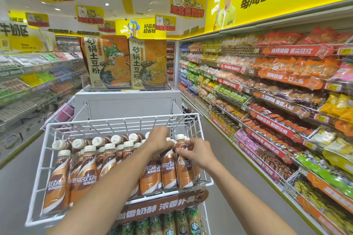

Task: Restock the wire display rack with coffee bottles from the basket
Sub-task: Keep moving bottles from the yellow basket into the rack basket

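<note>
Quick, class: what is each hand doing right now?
Left hand: fingers hidden, cannot tell.
Right hand: pinching a coffee bottle.

In the wire rack, coffee bottles upright in rows, noodle packs above and behind, snack shelves right, other bottles below

Retail shop, snack/grocery aisle. Long shelves w/ packaged snacks both sides, price tags on shelf edges, yellow promo signs hung from ceiling, 2 big noodle packs on display, wire rack of coffee bottles.
</note>
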### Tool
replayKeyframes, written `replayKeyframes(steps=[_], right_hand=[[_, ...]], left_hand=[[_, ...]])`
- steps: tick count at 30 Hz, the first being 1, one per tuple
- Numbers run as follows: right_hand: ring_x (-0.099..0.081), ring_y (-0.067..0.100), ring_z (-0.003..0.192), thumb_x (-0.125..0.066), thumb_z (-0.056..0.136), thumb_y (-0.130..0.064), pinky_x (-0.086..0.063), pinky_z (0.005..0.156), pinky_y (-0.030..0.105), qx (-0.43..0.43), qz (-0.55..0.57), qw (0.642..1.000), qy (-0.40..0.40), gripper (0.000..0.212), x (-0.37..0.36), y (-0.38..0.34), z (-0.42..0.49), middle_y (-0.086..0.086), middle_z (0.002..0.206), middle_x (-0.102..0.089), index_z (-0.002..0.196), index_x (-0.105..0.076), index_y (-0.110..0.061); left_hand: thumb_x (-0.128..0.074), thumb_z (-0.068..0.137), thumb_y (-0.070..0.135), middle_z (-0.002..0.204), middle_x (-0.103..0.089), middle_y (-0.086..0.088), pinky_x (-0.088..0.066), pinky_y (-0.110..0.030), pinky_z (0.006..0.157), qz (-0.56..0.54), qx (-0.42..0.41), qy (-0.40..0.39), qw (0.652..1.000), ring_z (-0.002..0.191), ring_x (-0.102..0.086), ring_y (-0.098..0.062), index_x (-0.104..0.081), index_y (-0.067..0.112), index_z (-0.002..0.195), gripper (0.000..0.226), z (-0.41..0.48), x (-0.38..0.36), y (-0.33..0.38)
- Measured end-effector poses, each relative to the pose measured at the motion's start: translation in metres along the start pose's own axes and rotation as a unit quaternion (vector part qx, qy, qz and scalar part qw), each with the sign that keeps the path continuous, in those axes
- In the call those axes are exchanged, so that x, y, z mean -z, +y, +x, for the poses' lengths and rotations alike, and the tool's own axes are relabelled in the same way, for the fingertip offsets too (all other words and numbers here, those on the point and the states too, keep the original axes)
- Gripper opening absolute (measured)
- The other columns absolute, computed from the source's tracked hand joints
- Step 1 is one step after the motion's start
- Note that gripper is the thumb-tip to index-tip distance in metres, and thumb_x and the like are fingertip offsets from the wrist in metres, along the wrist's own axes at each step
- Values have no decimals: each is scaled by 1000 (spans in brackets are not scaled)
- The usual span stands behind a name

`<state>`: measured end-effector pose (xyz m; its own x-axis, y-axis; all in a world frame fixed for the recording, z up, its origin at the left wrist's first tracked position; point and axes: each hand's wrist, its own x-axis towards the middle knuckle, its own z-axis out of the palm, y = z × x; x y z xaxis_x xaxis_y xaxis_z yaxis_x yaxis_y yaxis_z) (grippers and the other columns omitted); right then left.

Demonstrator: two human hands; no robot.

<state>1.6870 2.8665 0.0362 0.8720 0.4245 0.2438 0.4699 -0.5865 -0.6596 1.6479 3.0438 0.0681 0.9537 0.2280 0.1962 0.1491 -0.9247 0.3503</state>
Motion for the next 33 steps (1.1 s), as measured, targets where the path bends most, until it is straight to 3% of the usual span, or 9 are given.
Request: replayKeyframes(steps=[4,8,12,14,18,22,25,29,33], right_hand=[[-53,14,70,-82,84,-51,-42,62,31,2,-9,1000,0,43,0,0,0,0,75,-61,77,-61,-14],[-55,14,71,-83,83,-51,-42,59,29,-6,0,1000,9,47,-1,2,1,2,77,-63,80,-64,-9],[-58,14,71,-84,82,-51,-44,58,27,-8,5,1000,14,49,-1,3,1,5,79,-68,92,-72,-4],[-59,14,71,-84,82,-50,-48,59,28,-8,10,1000,15,48,-2,3,1,6,79,-68,92,-72,-4],[-70,27,86,-83,83,-49,-57,75,43,-5,15,1000,19,50,-3,2,-1,14,90,-75,93,-72,-2],[-71,27,90,-83,82,-50,-58,75,42,-7,22,1000,18,49,-4,1,-1,12,91,-75,94,-71,-4],[-72,24,87,-83,82,-51,-57,70,39,-6,18,1000,15,45,-4,1,-1,10,86,-75,88,-71,-8],[-72,24,87,-83,81,-53,-57,72,41,-5,21,1000,21,49,-4,1,-2,11,85,-76,89,-72,-5],[-73,24,85,-81,81,-56,-57,72,43,-1,16,1000,20,51,-6,3,-3,11,82,-77,86,-72,-6]], left_hand=[[-83,83,27,80,-65,-9,-48,-40,67,-35,5,-29,999,77,-60,-25,-72,0,85,29,6,7,-4],[-83,85,25,89,-70,-12,-53,-40,77,-29,-18,-40,999,82,-60,-22,-74,-4,96,32,9,13,-9],[-82,86,24,107,-74,-11,-57,-43,91,-31,-34,-60,997,102,-68,-27,-76,1,102,29,9,18,-11],[-81,87,23,104,-73,-12,-57,-44,90,-35,-32,-59,997,99,-68,-27,-75,-1,103,30,7,18,-10],[-77,85,23,95,-71,-19,-47,-37,70,-19,-15,-36,999,88,-65,-30,-71,-1,92,25,1,11,-4],[-81,83,32,102,-71,-17,-52,-44,81,-10,-5,-14,1000,99,-65,-34,-70,1,100,37,-2,6,-1],[-83,81,35,94,-66,-13,-50,-42,78,-11,2,3,1000,98,-64,-34,-67,4,93,36,-2,0,-3],[-83,82,38,107,-71,-13,-54,-45,88,-10,11,9,1000,105,-64,-33,-69,9,101,38,-3,-5,-5],[-80,83,36,98,-72,-12,-57,-46,81,-14,17,32,999,95,-67,-31,-71,7,97,33,-9,-7,-4]])
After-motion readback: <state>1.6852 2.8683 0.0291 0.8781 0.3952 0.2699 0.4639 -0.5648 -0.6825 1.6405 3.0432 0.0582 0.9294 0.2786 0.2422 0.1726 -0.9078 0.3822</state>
